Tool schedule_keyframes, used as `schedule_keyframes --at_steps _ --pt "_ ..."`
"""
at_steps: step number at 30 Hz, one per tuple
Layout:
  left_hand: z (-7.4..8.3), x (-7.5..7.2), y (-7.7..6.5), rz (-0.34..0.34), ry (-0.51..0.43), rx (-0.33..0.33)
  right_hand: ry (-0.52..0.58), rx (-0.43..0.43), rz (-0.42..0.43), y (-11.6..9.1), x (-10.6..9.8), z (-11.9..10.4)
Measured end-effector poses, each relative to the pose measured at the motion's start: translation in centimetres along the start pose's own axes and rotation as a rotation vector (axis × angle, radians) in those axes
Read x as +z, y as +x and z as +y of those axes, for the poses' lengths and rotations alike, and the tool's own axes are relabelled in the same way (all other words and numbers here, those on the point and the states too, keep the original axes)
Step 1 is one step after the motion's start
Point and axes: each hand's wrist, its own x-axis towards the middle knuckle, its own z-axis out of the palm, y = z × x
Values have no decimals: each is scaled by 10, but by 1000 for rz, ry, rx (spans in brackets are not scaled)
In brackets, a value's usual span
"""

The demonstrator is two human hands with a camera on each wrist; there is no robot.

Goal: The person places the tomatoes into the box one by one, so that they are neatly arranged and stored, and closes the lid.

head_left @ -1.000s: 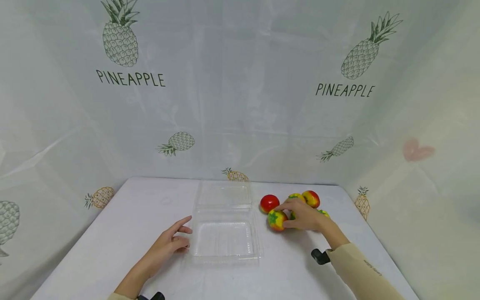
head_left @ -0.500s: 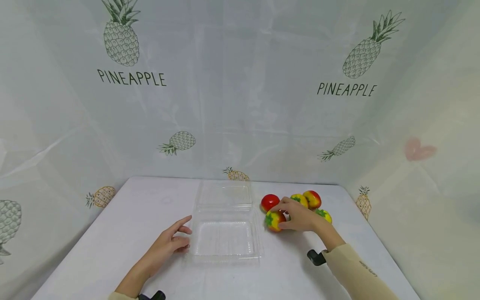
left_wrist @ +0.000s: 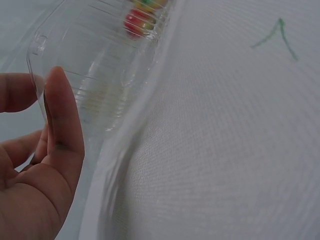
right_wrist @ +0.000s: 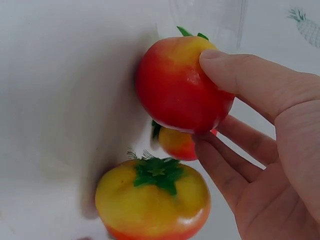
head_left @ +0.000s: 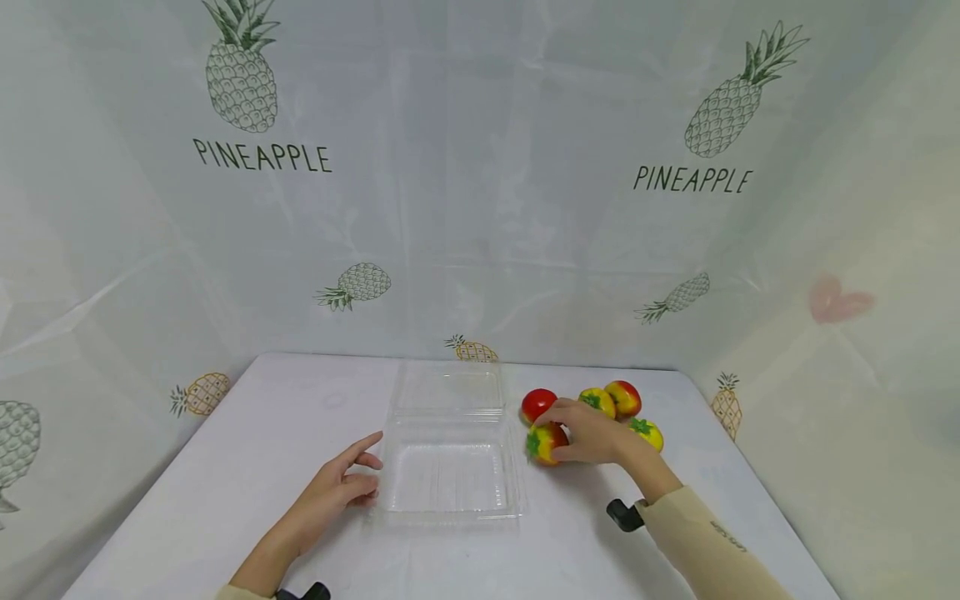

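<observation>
My right hand grips a red-and-yellow tomato with green leaves, thumb on one side and fingers on the other. It is just right of a clear plastic clamshell box, whose lid is folded back. My left hand lies at the box's left edge, fingers loosely extended with the tips right at the rim. A redder tomato sits behind the held one. Close below my right hand in the right wrist view is a yellow-topped tomato with a green leafy crown.
Several more tomatoes stand to the right, including a yellow one, a red-yellow one at the back and another yellow one behind my right wrist. A pineapple-print curtain hangs around the white table.
My right hand has shifted left with the tomato, from among the others toward the box, uncovering the yellow tomatoes behind it. My left hand has stayed in place.
</observation>
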Motion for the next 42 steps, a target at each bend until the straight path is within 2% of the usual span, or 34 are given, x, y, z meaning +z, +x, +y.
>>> schedule_keyframes --at_steps 25,33,42 --pt "-5 -4 0 -47 -29 15 -32 -13 40 -1 12 -4" --pt "-8 -5 0 -51 -41 22 23 6 104 -4 11 -5" --pt "-9 -5 0 -58 -42 25 44 -55 192 -4 6 -17"
